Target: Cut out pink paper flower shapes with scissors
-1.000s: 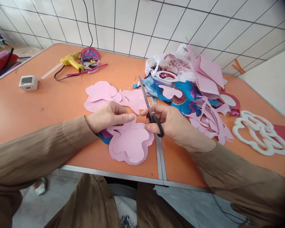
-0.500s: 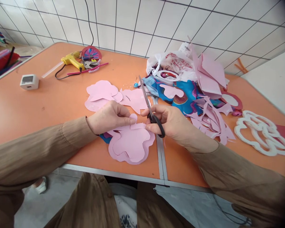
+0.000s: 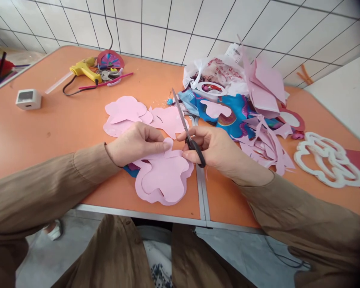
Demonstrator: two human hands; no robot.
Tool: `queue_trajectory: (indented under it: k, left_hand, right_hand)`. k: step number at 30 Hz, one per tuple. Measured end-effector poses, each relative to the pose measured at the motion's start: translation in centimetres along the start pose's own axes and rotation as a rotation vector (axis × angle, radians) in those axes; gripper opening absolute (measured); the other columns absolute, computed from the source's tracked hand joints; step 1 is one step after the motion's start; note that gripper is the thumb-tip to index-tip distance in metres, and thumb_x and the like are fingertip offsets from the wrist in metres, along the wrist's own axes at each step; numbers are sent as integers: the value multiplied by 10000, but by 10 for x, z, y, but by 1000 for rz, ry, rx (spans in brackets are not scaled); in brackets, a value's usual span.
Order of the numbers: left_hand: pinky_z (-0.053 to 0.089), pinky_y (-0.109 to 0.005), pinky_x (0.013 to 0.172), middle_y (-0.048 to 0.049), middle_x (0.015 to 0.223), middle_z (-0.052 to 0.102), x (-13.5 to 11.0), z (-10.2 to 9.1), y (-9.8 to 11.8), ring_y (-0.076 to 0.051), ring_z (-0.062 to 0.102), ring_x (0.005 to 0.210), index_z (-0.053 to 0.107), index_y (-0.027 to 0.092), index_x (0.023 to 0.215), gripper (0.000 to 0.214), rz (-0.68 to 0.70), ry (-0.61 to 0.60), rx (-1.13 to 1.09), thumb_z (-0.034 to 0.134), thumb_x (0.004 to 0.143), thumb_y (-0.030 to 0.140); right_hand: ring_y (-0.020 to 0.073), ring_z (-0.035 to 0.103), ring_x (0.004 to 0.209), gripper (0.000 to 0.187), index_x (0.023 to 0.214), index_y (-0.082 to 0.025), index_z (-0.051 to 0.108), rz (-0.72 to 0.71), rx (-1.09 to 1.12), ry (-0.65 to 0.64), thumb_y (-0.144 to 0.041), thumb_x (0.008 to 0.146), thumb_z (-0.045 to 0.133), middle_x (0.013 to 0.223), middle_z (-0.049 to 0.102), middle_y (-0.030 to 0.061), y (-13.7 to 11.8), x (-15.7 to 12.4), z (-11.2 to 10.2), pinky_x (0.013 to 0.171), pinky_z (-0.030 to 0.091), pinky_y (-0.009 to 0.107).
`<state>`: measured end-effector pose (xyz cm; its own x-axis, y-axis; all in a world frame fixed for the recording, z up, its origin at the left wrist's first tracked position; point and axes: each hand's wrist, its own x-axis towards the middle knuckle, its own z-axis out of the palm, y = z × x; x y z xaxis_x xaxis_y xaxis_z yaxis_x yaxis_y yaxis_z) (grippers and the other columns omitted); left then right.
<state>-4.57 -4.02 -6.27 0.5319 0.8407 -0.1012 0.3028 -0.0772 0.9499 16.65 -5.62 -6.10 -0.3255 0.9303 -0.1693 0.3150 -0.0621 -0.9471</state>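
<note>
Pink paper cutouts with wavy edges (image 3: 163, 180) lie in a stack near the table's front edge, smaller on larger. My left hand (image 3: 139, 142) pinches the top of the stack, where a small rounded tab stands up between thumb and fingers. In my right hand (image 3: 211, 148) is a pair of black-handled scissors (image 3: 182, 114), blades pointing up and away from the paper. The right thumb touches the stack's upper right edge. Just beyond my hands lie more pink cutouts (image 3: 126, 110) and a pink piece with small dark marks (image 3: 169, 120).
A yellow glue gun (image 3: 85, 71) and a small white box (image 3: 28, 99) are at the left. A plastic bag (image 3: 216, 74), blue patterned fabric (image 3: 232, 124) and pink paper scraps (image 3: 267, 148) crowd the right. White cloud-like outlines (image 3: 330, 162) lie farther right.
The view has shifted slightly, so the table's things appear a little higher and further left. My hands keep the same hold on the paper and the scissors.
</note>
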Motion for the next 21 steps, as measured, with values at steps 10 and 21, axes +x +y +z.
queue_trajectory:
  k: [10, 21]
  left_hand:
    - [198, -232, 418, 28, 501, 466, 0, 1, -2, -65, 354, 443, 591, 165, 557, 257, -107, -112, 50, 672, 693, 368]
    - [174, -236, 426, 27, 481, 440, -1, 0, 0, -60, 321, 438, 611, 157, 556, 281, -98, -98, 111, 634, 712, 390]
  right_hand:
    - [84, 591, 514, 321, 789, -208, 686, -12, -55, 38, -350, 557, 857, 551, 613, -76, -7, -6, 6, 475, 451, 192]
    - [108, 654, 575, 241, 831, -204, 697, 24, -47, 33, -185, 616, 805, 574, 652, -79, -6, -5, 6, 512, 465, 189]
